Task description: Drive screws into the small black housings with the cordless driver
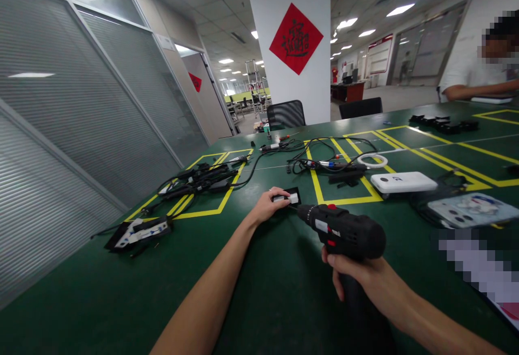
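My right hand (357, 271) is wrapped round the grip of a black cordless drill (344, 230) with red buttons. The drill's chuck points left, and a thin bit reaches toward a small white block (293, 199). Whether the bit touches the block I cannot tell. With its fingers closed over the block, my left hand (270, 203) holds it down on a small black plate (299, 194) on the green table (243, 301). The fingers hide part of the block and plate.
Tangled black cables (203, 179) lie at the left, near flat black and white parts (140, 230). Further right are a white power bank (403, 182), a phone case (474, 209) and a white ring (372, 161). A person (466, 76) sits at the far right.
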`<act>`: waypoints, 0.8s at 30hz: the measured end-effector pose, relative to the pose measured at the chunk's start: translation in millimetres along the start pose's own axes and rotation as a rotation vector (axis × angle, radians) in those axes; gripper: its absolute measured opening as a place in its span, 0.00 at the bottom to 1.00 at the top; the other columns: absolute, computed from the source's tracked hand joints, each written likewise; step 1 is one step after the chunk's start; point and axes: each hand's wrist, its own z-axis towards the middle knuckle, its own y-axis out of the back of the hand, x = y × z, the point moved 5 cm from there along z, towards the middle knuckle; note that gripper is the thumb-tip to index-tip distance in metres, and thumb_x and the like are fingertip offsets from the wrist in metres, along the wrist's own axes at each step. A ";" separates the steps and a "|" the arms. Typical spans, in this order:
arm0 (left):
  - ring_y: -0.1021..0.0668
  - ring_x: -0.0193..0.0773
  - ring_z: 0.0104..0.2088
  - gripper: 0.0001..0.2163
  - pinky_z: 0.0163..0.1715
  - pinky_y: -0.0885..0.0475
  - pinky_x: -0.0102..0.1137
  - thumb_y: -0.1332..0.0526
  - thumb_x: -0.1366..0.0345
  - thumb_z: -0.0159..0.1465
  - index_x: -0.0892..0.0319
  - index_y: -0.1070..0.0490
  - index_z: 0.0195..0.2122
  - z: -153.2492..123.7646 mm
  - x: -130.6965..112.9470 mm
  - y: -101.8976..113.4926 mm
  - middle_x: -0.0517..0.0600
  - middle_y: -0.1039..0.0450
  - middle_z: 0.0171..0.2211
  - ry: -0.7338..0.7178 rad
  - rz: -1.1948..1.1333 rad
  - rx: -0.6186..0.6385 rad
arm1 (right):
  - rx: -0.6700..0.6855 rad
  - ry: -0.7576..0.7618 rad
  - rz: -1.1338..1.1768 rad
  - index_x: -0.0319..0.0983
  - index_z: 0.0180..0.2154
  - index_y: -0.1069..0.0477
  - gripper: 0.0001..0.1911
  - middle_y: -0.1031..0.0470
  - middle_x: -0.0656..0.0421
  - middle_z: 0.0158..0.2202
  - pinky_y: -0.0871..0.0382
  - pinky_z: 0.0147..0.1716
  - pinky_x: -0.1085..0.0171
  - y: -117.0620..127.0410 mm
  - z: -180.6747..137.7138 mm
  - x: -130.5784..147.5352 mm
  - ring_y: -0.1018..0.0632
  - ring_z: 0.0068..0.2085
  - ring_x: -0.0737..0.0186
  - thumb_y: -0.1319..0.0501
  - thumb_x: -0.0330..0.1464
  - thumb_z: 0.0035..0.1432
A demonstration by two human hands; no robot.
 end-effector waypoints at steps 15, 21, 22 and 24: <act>0.28 0.41 0.44 0.15 0.47 0.35 0.34 0.38 0.57 0.55 0.57 0.26 0.41 0.2 4.5 0.0 0.51 0.30 0.44 0.007 0.022 0.017 | -0.037 -0.075 -0.004 0.36 0.34 0.31 0.14 0.30 0.64 0.15 0.41 0.24 0.67 -0.2 3.7 -12.6 0.32 0.20 0.68 0.44 0.42 0.56; 0.28 0.41 0.45 0.15 0.47 0.36 0.34 0.38 0.57 0.55 0.57 0.26 0.41 1.7 6.1 -0.4 0.52 0.30 0.44 0.008 0.003 0.030 | -0.050 -0.073 -0.024 0.36 0.36 0.31 0.15 0.30 0.64 0.15 0.40 0.25 0.66 -0.7 1.7 -10.9 0.31 0.21 0.66 0.44 0.42 0.57; 0.28 0.41 0.45 0.15 0.47 0.36 0.34 0.38 0.57 0.55 0.57 0.26 0.41 1.8 6.1 -0.3 0.51 0.30 0.44 0.005 0.002 0.030 | -0.049 -0.073 -0.016 0.36 0.36 0.31 0.15 0.30 0.64 0.15 0.40 0.25 0.66 -1.2 1.6 -10.2 0.31 0.21 0.66 0.44 0.42 0.56; 0.28 0.41 0.45 0.15 0.48 0.36 0.34 0.38 0.57 0.55 0.57 0.26 0.41 1.7 6.1 -0.2 0.51 0.30 0.43 0.004 0.004 0.030 | -0.048 -0.070 0.002 0.36 0.36 0.31 0.15 0.30 0.64 0.15 0.39 0.26 0.66 -1.9 1.7 -9.3 0.30 0.21 0.66 0.44 0.42 0.56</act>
